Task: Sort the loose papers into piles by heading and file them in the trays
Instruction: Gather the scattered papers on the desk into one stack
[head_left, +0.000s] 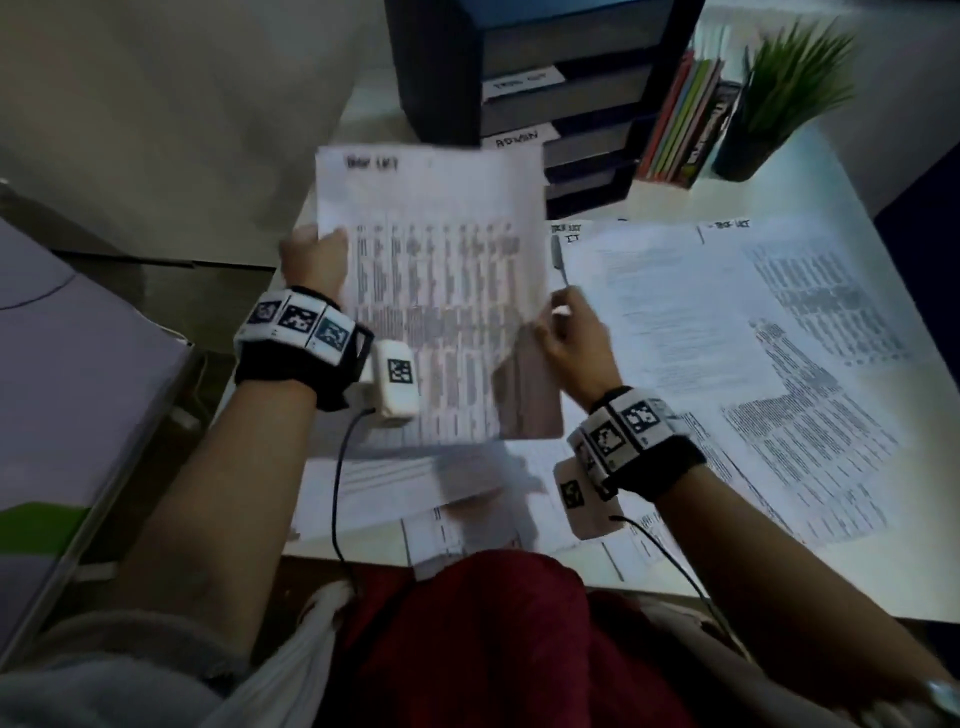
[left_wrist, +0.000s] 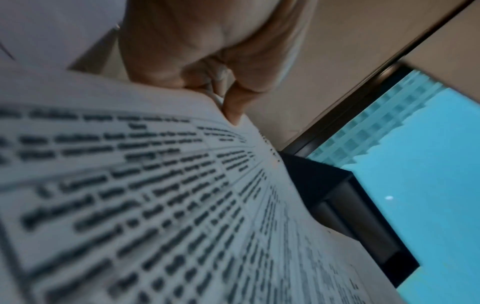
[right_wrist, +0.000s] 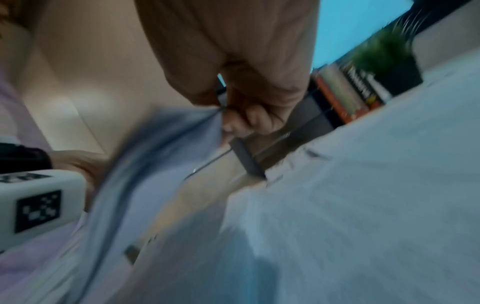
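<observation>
I hold a printed sheet (head_left: 436, 291) with a handwritten heading up above the desk. My left hand (head_left: 311, 260) pinches its left edge, and the left wrist view shows the thumb and fingers (left_wrist: 228, 98) closed on the paper (left_wrist: 130, 205). My right hand (head_left: 566, 338) grips the sheet's right edge (right_wrist: 168, 144) and also holds a pen (head_left: 558, 260) that points up. The black stack of trays (head_left: 441, 78) with white labels stands just behind the sheet. Two piles of headed papers (head_left: 675, 322) (head_left: 810, 312) lie side by side on the white desk to the right.
More loose papers (head_left: 415, 483) lie under the held sheet at the desk's front edge. Upright books (head_left: 680, 119) and a potted plant (head_left: 779, 88) stand right of the trays. A grey box (head_left: 62, 395) sits off the desk's left side.
</observation>
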